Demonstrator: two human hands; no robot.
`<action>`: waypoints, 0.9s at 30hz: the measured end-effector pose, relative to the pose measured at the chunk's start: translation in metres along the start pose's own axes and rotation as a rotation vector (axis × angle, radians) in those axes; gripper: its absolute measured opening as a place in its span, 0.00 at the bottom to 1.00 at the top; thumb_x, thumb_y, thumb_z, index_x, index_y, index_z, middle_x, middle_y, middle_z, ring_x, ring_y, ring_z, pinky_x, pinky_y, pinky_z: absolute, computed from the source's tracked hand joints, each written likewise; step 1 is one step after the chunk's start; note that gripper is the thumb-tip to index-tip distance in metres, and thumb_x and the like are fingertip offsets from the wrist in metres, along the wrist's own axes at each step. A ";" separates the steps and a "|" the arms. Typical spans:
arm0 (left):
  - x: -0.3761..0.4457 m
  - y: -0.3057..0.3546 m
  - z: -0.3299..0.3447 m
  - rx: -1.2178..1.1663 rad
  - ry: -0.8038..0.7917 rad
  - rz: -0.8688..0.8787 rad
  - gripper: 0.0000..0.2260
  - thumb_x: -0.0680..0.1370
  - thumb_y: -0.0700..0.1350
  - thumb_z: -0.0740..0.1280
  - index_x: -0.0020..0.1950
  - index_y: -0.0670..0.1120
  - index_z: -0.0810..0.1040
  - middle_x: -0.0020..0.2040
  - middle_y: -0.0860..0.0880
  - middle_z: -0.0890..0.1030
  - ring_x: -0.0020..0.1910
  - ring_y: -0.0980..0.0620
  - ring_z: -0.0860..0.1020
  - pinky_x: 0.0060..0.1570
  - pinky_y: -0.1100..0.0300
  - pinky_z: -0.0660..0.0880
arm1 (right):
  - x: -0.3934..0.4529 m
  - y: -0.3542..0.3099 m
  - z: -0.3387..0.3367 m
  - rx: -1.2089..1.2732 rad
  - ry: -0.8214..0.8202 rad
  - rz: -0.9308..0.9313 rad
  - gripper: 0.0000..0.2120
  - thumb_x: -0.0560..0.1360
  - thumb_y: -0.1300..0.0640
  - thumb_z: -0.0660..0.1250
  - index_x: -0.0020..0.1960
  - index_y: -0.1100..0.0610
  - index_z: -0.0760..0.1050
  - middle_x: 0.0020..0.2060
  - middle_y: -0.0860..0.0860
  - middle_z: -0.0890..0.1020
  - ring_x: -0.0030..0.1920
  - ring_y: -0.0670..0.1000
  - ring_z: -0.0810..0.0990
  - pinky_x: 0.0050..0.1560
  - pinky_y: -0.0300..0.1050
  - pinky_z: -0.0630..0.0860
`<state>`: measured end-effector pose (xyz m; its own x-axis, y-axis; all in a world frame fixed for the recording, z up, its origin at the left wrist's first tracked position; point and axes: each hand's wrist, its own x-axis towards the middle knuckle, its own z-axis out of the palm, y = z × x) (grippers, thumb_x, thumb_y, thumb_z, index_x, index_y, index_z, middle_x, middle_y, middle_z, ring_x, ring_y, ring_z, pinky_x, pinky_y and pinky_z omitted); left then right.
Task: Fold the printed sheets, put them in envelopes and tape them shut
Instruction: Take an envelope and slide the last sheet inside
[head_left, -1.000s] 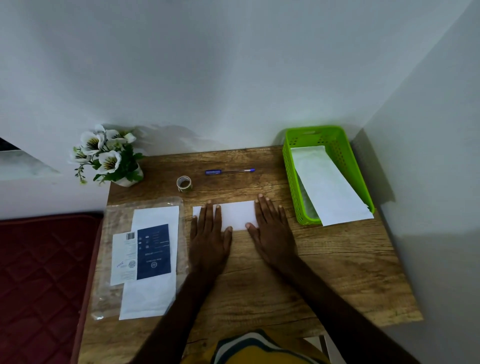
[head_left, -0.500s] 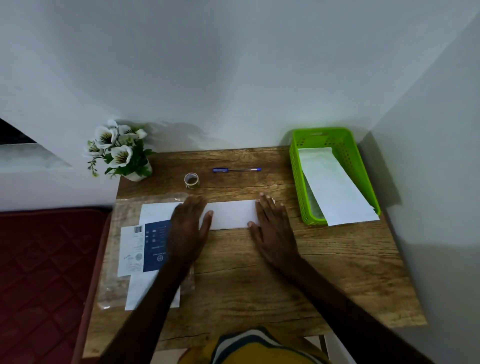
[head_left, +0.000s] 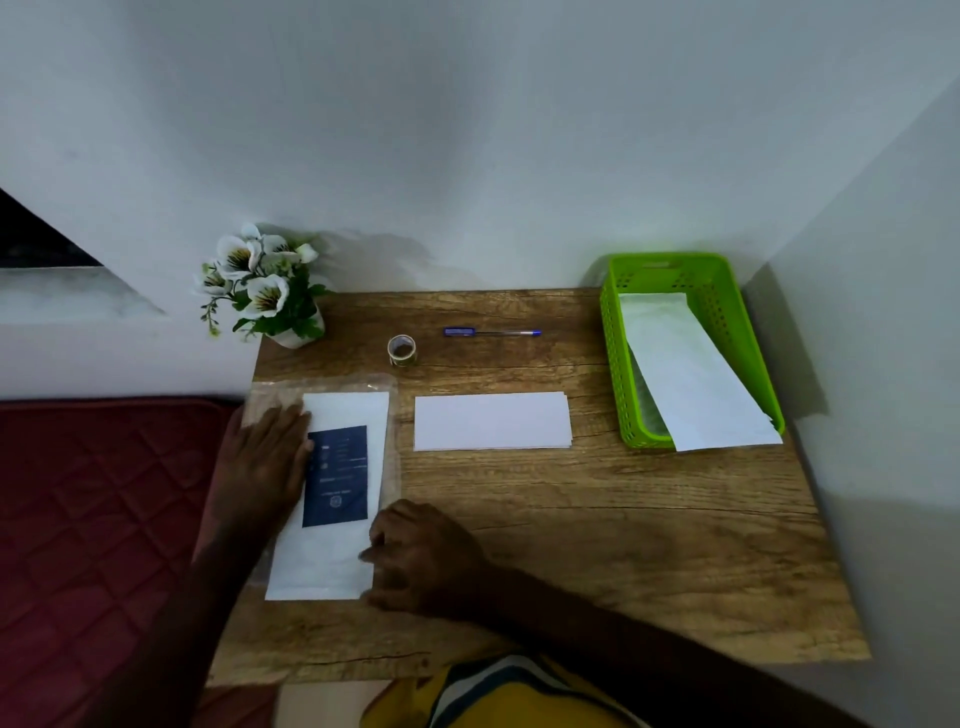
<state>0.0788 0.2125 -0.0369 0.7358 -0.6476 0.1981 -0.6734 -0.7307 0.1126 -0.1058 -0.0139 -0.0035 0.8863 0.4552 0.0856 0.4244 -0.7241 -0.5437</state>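
A folded white sheet (head_left: 492, 421) lies flat in the middle of the wooden table (head_left: 623, 545), with no hand on it. At the table's left is a clear plastic pack of white envelopes (head_left: 337, 551) with a dark blue label (head_left: 337, 475). My left hand (head_left: 265, 462) rests flat on the pack's left side, fingers spread. My right hand (head_left: 415, 556) is at the pack's lower right edge, fingers curled at the envelope stack; whether it grips one I cannot tell. A small roll of tape (head_left: 401, 349) stands behind the pack.
A blue pen (head_left: 491, 332) lies at the back of the table. A green plastic basket (head_left: 680, 270) at the back right holds a long white envelope (head_left: 691, 374). A pot of white flowers (head_left: 265, 291) stands at the back left corner. A red mattress (head_left: 93, 519) lies left of the table.
Both hands left the folded sheet and moved left to the envelope pack, the left hand first, then the right. The sheet stayed put. The view shifted a little.
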 end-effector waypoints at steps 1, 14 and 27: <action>-0.003 0.001 0.001 -0.024 -0.025 -0.021 0.23 0.86 0.51 0.54 0.79 0.44 0.66 0.79 0.45 0.66 0.80 0.46 0.62 0.76 0.38 0.61 | 0.003 -0.002 0.006 -0.035 -0.036 -0.001 0.22 0.78 0.42 0.70 0.62 0.58 0.81 0.57 0.55 0.79 0.58 0.55 0.73 0.58 0.53 0.74; -0.007 0.005 -0.002 -0.183 -0.051 -0.140 0.24 0.84 0.46 0.52 0.79 0.40 0.66 0.79 0.42 0.67 0.78 0.43 0.66 0.76 0.41 0.63 | 0.015 -0.012 0.025 -0.121 -0.058 -0.085 0.10 0.76 0.51 0.73 0.55 0.53 0.83 0.53 0.53 0.77 0.55 0.54 0.72 0.54 0.53 0.71; -0.012 -0.021 0.006 -0.193 -0.040 -0.047 0.23 0.86 0.48 0.50 0.83 0.53 0.57 0.83 0.59 0.56 0.81 0.54 0.58 0.75 0.37 0.61 | 0.018 -0.055 0.006 0.191 0.052 0.026 0.09 0.83 0.54 0.64 0.54 0.60 0.78 0.49 0.57 0.83 0.49 0.57 0.79 0.54 0.53 0.71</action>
<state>0.0848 0.2346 -0.0480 0.7665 -0.6244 0.1502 -0.6365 -0.7077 0.3066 -0.1144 0.0371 0.0229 0.9072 0.4062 0.1096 0.3623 -0.6215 -0.6946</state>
